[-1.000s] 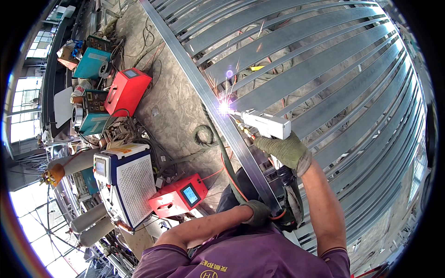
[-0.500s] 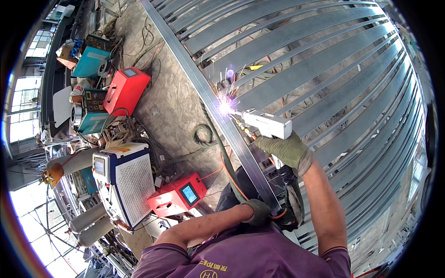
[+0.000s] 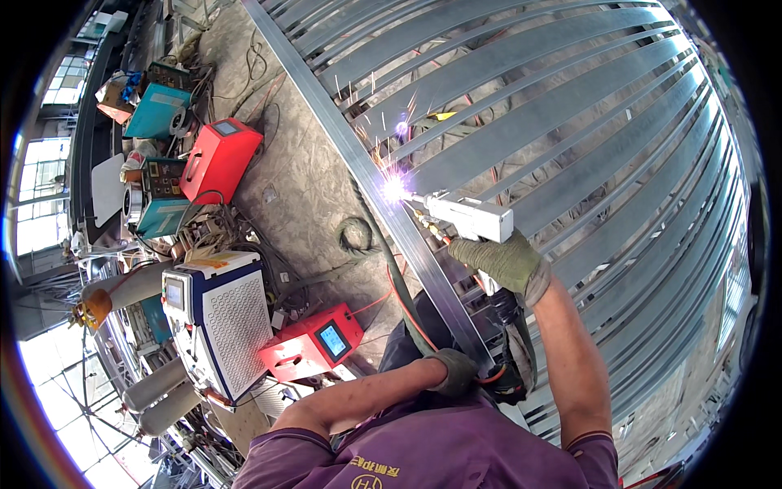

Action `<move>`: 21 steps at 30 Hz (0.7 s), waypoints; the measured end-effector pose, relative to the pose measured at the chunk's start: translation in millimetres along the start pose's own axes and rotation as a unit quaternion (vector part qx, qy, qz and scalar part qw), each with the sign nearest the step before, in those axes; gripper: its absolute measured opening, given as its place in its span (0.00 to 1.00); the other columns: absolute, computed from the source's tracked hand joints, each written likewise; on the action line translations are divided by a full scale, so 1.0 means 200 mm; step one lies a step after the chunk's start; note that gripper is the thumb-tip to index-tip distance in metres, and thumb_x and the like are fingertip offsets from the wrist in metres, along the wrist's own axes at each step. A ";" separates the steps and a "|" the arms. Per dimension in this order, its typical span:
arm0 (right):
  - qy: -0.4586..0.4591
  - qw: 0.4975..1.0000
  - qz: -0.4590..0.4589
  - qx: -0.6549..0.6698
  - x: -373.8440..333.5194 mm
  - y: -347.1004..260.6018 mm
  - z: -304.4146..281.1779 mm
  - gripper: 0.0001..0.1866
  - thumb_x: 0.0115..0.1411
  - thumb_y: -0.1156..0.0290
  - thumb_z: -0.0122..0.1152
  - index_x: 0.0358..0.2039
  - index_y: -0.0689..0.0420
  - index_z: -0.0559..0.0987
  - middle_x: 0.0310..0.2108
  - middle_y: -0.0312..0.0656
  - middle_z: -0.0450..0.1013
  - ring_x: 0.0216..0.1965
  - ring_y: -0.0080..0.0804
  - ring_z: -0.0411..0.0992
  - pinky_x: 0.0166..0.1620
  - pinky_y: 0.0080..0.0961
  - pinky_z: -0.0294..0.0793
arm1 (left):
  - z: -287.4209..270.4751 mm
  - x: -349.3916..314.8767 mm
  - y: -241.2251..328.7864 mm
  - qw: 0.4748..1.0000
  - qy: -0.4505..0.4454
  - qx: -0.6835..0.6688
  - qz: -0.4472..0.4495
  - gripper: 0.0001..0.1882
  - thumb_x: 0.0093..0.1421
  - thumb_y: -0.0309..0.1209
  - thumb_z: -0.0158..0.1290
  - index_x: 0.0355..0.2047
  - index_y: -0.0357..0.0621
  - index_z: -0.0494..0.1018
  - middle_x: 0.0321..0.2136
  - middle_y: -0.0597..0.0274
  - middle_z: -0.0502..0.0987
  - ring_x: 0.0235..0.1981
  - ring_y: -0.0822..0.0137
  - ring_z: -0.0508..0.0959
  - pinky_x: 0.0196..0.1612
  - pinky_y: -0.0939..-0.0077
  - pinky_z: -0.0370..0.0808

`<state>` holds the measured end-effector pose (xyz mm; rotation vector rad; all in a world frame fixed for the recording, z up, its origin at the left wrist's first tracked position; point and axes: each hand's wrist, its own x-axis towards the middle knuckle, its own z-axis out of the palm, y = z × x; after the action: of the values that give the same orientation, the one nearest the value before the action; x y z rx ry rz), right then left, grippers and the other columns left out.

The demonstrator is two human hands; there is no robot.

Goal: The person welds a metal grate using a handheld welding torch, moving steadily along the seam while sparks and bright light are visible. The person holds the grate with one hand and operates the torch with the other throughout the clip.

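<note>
My right hand (image 3: 509, 265), in a green work glove, is closed round the grip of a white welding gun (image 3: 468, 217). The gun points left; its tip meets a long grey metal rail (image 3: 326, 122) in a bright violet-white glow with sparks. Grey flat slats (image 3: 489, 151) run off to the right from that rail. My left hand (image 3: 454, 373), gloved too, is a rounded fist close to my body by the rail's near end. A dark hose with an orange line (image 3: 411, 326) runs into this fist; its fingertips are hidden.
Left on the concrete floor stand a white-and-blue machine (image 3: 224, 326), a red box with a lit screen (image 3: 314, 346) and another red box (image 3: 221, 161). Teal machines (image 3: 160, 112) and grey cylinders (image 3: 155, 383) lie beyond. A coiled cable (image 3: 356, 235) rests beside the rail.
The sparks have changed shape. The gun, both hands and the rail look almost unmoved; the view has shifted very slightly.
</note>
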<state>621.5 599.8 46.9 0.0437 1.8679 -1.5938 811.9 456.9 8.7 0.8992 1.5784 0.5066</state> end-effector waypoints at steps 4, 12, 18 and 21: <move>-0.007 1.000 -0.013 0.016 -0.01 -0.04 0.01 0.26 0.63 0.59 0.73 0.59 0.56 0.81 0.42 0.40 0.84 0.38 0.24 0.80 0.38 0.27 0.81 | -0.03 -0.02 0.02 1.000 0.001 -0.003 -0.002 0.14 0.58 0.35 0.57 0.37 0.40 0.85 0.36 0.44 0.85 0.42 0.43 0.86 0.46 0.52 0.82; -0.011 0.998 0.018 0.066 -0.04 -0.07 -0.01 0.28 0.62 0.61 0.75 0.60 0.57 0.80 0.47 0.41 0.84 0.45 0.25 0.79 0.47 0.27 0.81 | -0.05 -0.04 0.04 1.000 0.000 -0.008 -0.007 0.14 0.57 0.34 0.56 0.38 0.40 0.85 0.36 0.44 0.85 0.43 0.43 0.86 0.47 0.53 0.81; -0.019 0.996 0.041 0.076 -0.05 -0.08 -0.01 0.27 0.62 0.63 0.75 0.60 0.56 0.80 0.47 0.41 0.84 0.44 0.24 0.80 0.44 0.26 0.82 | -0.02 -0.02 0.03 1.000 0.012 -0.005 -0.001 0.14 0.58 0.37 0.57 0.36 0.42 0.87 0.36 0.45 0.86 0.43 0.44 0.86 0.45 0.53 0.82; -0.022 0.996 0.063 0.058 -0.05 -0.11 -0.02 0.26 0.62 0.64 0.74 0.60 0.57 0.80 0.46 0.40 0.84 0.41 0.23 0.80 0.41 0.25 0.82 | -0.04 -0.03 0.04 1.000 0.010 -0.008 -0.011 0.14 0.58 0.37 0.57 0.36 0.42 0.86 0.36 0.45 0.86 0.43 0.45 0.86 0.46 0.54 0.82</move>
<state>618.5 601.1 70.8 0.1728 1.7042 -1.6022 805.9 458.3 21.4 0.8666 1.5972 0.5139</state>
